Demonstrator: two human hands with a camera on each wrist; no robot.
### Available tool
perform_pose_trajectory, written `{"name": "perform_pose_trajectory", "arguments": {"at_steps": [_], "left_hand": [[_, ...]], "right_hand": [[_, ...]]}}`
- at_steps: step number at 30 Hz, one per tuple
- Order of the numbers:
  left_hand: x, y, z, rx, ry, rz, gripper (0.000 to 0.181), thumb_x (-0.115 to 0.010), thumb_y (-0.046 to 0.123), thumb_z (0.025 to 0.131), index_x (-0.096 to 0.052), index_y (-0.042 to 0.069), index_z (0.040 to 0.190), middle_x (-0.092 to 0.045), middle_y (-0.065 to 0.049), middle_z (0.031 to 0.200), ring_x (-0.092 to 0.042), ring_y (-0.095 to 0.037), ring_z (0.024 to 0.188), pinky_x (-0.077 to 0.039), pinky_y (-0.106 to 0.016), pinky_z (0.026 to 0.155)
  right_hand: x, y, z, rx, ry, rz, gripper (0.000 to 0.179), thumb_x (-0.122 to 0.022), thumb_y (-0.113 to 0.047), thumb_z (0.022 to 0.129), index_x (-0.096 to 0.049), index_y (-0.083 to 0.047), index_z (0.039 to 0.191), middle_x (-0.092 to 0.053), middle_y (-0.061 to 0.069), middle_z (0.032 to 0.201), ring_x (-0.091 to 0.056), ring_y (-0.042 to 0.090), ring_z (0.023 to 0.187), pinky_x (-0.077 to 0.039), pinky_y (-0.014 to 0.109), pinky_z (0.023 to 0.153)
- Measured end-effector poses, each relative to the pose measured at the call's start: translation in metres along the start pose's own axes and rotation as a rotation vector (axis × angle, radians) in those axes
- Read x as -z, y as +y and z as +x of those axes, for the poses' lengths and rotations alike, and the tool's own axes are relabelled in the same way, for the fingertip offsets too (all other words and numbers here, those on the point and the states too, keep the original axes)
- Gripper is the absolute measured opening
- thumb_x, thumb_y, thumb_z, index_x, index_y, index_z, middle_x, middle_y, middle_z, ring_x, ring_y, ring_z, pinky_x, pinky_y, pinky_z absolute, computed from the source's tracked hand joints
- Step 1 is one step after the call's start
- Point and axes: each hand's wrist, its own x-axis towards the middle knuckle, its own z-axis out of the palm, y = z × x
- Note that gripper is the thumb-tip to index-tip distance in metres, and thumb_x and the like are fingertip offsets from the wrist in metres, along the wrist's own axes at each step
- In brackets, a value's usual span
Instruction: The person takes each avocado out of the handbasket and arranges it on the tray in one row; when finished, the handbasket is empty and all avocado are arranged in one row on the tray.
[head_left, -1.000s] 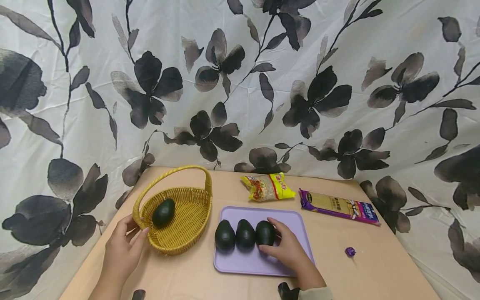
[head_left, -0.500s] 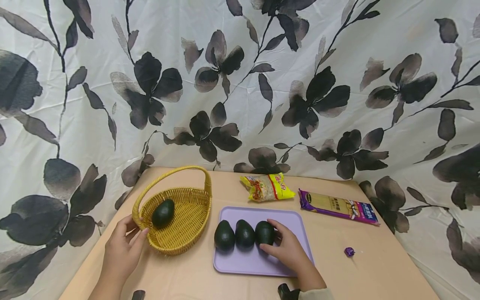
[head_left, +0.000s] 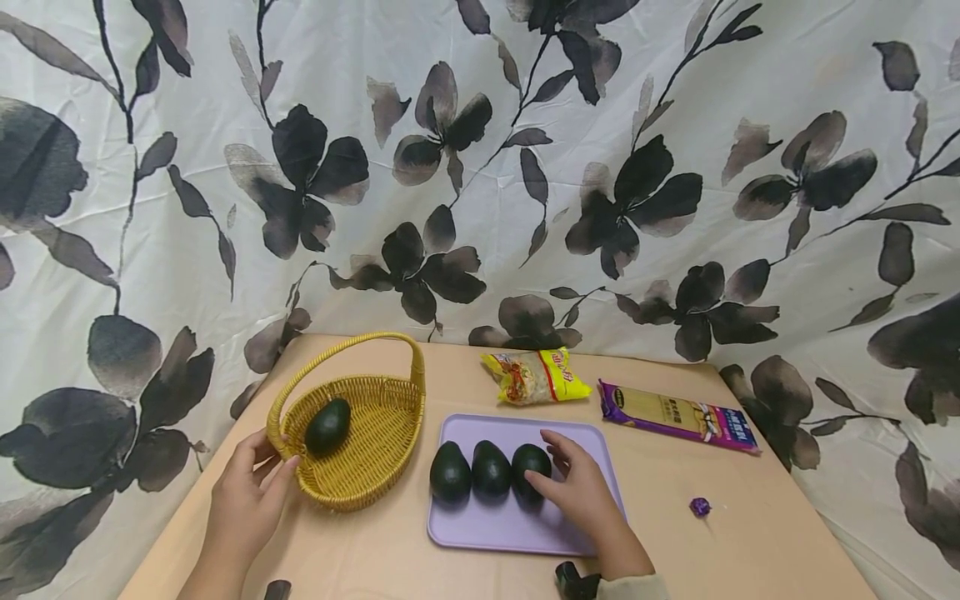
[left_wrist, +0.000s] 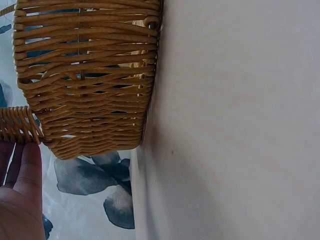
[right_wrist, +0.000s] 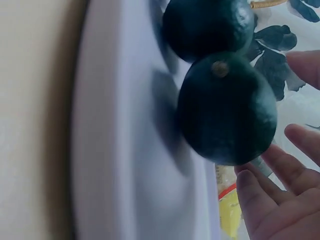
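My left hand (head_left: 249, 500) holds the yellow wicker basket (head_left: 360, 492) by the foot of its handle (left_wrist: 19, 125), with fingers and thumb around it. Inside the basket lies one dark green avocado (head_left: 327, 427). Three more avocados stand in a row on the purple tray (head_left: 510, 533): the left one (head_left: 450, 473), the middle one (head_left: 491, 471) and the right one (head_left: 529, 461). Beside the right one my right hand (head_left: 585, 492) hovers with fingers and thumb spread. In the right wrist view its fingertips (right_wrist: 245, 177) lie close under that avocado; whether they touch it I cannot tell.
Behind the tray lies a yellow bag of dried food (head_left: 536, 375). A long purple-ended noodle packet (head_left: 678, 412) is at the back right. A small purple-wrapped lollipop (head_left: 700, 507) lies on the table (head_left: 720, 567) at right. Floral cloth (head_left: 525, 200) hangs behind.
My right hand has loosened from around the right avocado, its thumb lifting and its fingers spreading. That avocado stays on the tray. My left hand and the basket have not moved.
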Motion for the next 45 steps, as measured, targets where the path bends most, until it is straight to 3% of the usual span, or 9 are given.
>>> {"name": "perform_pose_trajectory", "arguments": {"at_steps": [7, 13, 20, 27, 31, 40, 45], "left_hand": [[0.001, 0.001, 0.001, -0.003, 0.001, 0.008, 0.056, -0.074, 0.003, 0.093, -0.048, 0.001, 0.143, -0.063, -0.014, 0.123, -0.045, 0.020, 0.113, -0.044, 0.004, 0.098], [0.001, 0.001, 0.001, 0.005, 0.001, 0.025, 0.056, -0.074, 0.003, 0.093, -0.048, 0.001, 0.142, -0.063, -0.013, 0.122, -0.057, 0.000, 0.114, -0.045, 0.003, 0.098], [0.001, -0.001, 0.000, -0.004, -0.001, 0.018, 0.056, -0.075, 0.002, 0.092, -0.049, 0.000, 0.141, -0.063, -0.012, 0.122, -0.049, 0.014, 0.113, -0.045, 0.003, 0.098], [0.001, -0.001, 0.000, -0.013, -0.003, 0.027, 0.057, -0.075, 0.002, 0.092, -0.048, 0.000, 0.142, -0.062, -0.013, 0.123, -0.062, -0.018, 0.116, -0.045, 0.003, 0.098], [0.002, 0.000, 0.000, 0.006, -0.011, 0.030, 0.057, -0.076, 0.003, 0.092, -0.048, 0.002, 0.143, -0.062, -0.012, 0.124, -0.058, -0.001, 0.116, -0.044, 0.004, 0.097], [0.003, 0.000, 0.001, 0.017, -0.019, 0.024, 0.058, -0.076, 0.002, 0.091, -0.049, 0.002, 0.142, -0.062, -0.013, 0.125, -0.044, 0.020, 0.113, -0.044, 0.004, 0.097], [0.002, -0.001, 0.002, 0.005, -0.012, 0.014, 0.058, -0.077, 0.002, 0.091, -0.049, 0.001, 0.141, -0.063, -0.013, 0.124, -0.043, 0.021, 0.113, -0.044, 0.004, 0.097]], "right_hand": [[0.001, -0.013, 0.003, 0.047, 0.028, 0.042, 0.069, -0.087, -0.017, 0.083, -0.057, -0.006, 0.143, -0.058, 0.010, 0.146, -0.055, 0.032, 0.136, -0.048, 0.039, 0.115], [-0.002, -0.024, 0.005, 0.077, 0.021, 0.100, 0.067, -0.086, -0.015, 0.084, -0.057, -0.008, 0.143, -0.059, 0.012, 0.146, -0.055, 0.031, 0.137, -0.046, 0.042, 0.117], [-0.010, -0.036, 0.008, 0.090, 0.005, 0.120, 0.064, -0.086, -0.013, 0.084, -0.059, -0.010, 0.142, -0.062, 0.009, 0.142, -0.057, 0.028, 0.135, -0.047, 0.042, 0.117], [-0.020, -0.046, 0.013, 0.120, -0.045, 0.113, 0.065, -0.086, -0.020, 0.085, -0.057, -0.011, 0.143, -0.062, 0.009, 0.143, -0.057, 0.029, 0.135, -0.048, 0.043, 0.116], [-0.026, -0.052, 0.016, 0.139, -0.071, 0.096, 0.065, -0.084, -0.021, 0.086, -0.056, -0.010, 0.144, -0.061, 0.010, 0.144, -0.057, 0.030, 0.135, -0.048, 0.045, 0.116], [-0.041, -0.064, 0.027, 0.188, -0.134, 0.123, 0.066, -0.084, -0.021, 0.087, -0.054, -0.009, 0.146, -0.060, 0.010, 0.144, -0.055, 0.028, 0.137, -0.047, 0.043, 0.118], [-0.048, -0.074, 0.033, 0.210, -0.170, 0.133, 0.067, -0.083, -0.022, 0.088, -0.053, -0.010, 0.147, -0.060, 0.009, 0.145, -0.055, 0.027, 0.137, -0.048, 0.041, 0.118]]}}
